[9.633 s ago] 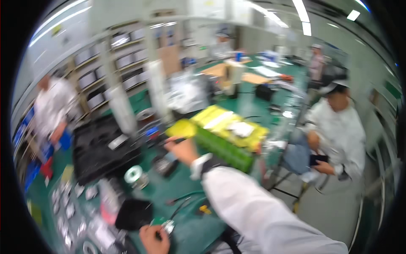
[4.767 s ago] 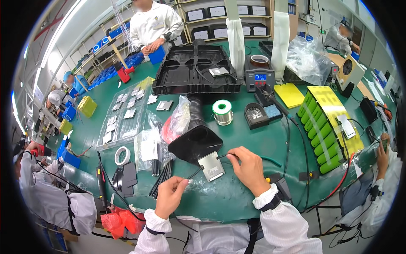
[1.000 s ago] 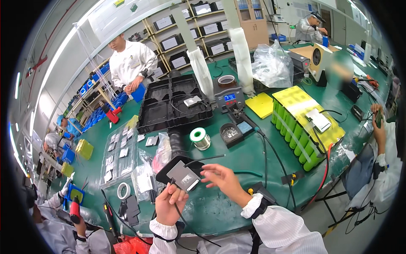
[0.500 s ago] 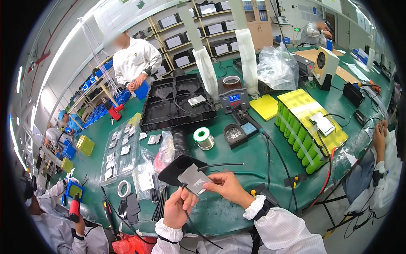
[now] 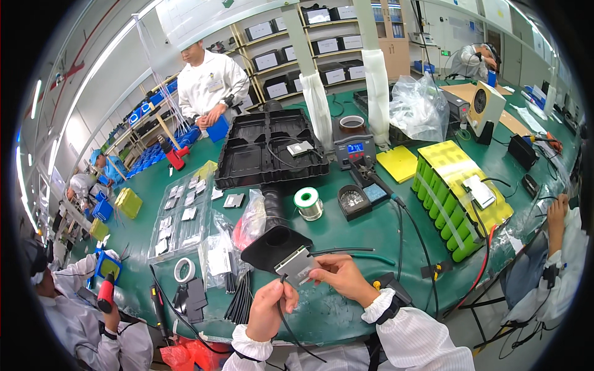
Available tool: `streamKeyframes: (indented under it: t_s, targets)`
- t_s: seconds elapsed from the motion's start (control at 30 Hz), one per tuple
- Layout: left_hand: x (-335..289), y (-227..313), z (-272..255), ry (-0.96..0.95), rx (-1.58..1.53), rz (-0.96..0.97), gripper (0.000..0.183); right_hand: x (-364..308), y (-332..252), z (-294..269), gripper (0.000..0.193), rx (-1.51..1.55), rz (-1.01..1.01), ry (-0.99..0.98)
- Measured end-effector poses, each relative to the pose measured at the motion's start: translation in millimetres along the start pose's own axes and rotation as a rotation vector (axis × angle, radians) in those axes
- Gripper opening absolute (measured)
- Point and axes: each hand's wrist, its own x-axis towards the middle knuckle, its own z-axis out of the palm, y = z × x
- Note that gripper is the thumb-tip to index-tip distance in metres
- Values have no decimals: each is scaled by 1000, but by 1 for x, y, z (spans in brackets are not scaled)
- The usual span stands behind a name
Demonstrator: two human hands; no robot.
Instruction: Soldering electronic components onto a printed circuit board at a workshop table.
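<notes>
Worktop (image 5: 356,230), broad and green, carries an open black tray (image 5: 247,162) toward its far edge and a cell pack (image 5: 436,207), green-sided with a yellow top, toward its right edge. Nearer the middle of the near edge lies a black flared piece (image 5: 263,247). Just in front of it, raised above the worktop, the flat metal module (image 5: 297,264) is held tilted between two hands. The right hand (image 5: 343,276) has its grip closed, thumb and fingers pinching the module's right edge. The left hand (image 5: 268,309) has its grip drawn together around the lower lead (image 5: 289,326), close to the module's left corner.

The module looks light, thin and stiff, and its smooth casing could slip in a loose pinch; its edges seem the best hold. Smallest come the leads: the lower one curves down past the left hand, while the upper lead (image 5: 343,250) runs right. Both look springy, and their joints are probably the fragile part, so the casing should bear any pull.
</notes>
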Motion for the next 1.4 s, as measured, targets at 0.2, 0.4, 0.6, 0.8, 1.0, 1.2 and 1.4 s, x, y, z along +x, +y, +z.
streamKeyframes:
  t_s: [0.2, 0.4, 0.6, 0.8, 1.0, 1.2, 1.4]
  targets:
    - [1, -1, 0, 41, 3, 12, 35, 1, -2, -2, 23, -17, -27, 7]
    - [-1, -2, 0, 86, 108, 40, 35, -2, 0, -3, 22, 12, -55, 10]
    - [-1, -4, 1, 193, 276, 76, 32, -4, -2, -5, 22, 30, -55, 10]
    - [-12, 4, 21, 225, 273, 144, 27, -9, -9, -2, 20, 81, -24, -59]
    - [-44, 22, 37, 204, 360, 237, 11, -50, -20, 31, 18, 34, 218, 41]
    - [-61, 36, 56, 21, 740, 423, 13, -68, -5, 40, 21, 309, -11, -40]
    - [-73, 45, 75, -40, 754, 509, 10, -75, -16, 40, 22, 267, -152, -109]
